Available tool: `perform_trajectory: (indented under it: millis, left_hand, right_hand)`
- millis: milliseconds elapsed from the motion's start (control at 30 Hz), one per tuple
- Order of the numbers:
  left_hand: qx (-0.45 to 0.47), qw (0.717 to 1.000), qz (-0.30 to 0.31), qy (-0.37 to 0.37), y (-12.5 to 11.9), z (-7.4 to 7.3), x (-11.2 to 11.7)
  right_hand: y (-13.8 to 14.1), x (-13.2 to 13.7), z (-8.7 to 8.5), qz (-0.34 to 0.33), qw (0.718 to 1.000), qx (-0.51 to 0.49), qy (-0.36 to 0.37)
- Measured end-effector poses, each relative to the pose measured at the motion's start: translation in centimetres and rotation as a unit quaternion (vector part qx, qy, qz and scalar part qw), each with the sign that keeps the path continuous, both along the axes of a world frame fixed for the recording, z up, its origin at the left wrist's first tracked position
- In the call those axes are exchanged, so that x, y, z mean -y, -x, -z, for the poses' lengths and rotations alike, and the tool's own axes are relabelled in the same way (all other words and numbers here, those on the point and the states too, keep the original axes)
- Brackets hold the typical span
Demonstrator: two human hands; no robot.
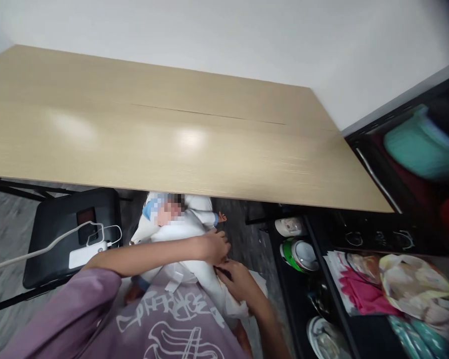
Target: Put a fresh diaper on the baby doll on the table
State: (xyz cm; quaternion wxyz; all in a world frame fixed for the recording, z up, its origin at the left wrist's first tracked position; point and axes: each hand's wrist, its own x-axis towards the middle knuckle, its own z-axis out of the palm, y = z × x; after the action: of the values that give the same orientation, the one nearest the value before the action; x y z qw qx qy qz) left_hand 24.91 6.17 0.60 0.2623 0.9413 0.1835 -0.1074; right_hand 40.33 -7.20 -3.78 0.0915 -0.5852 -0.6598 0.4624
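Across my lap lies a small figure wrapped in a white cloth, with one arm in a light sleeve stretched to the right. My left hand reaches across the wrap, its fingers curled down at the cloth's right edge. Close beside it, my right hand has its thumb and fingers closed on the same edge. The hands almost touch, and part of the gripped fold is hidden under the fingers. White padding shows behind the figure's head.
A pale wooden table overhangs just ahead. At left, a white power bank with a cable rests on a black seat. A dark shelf at right holds tins, pink cloth and plastic bags.
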Motion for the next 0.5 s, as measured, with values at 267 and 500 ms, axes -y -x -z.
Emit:
perform_trajectory:
  millis: [267,500]
  left_hand:
    - [-0.060,0.998,0.027,0.018,-1.1,3.1,-0.9]
    - [0.113,0.988,-0.096,0.042,2.6,0.0,-1.0]
  right_hand:
    - [-0.4,1.7,1.5,0.051,0.998,-0.039,0.005]
    - [0.2,3.1,1.3,0.197,0.978,-0.071,-0.011]
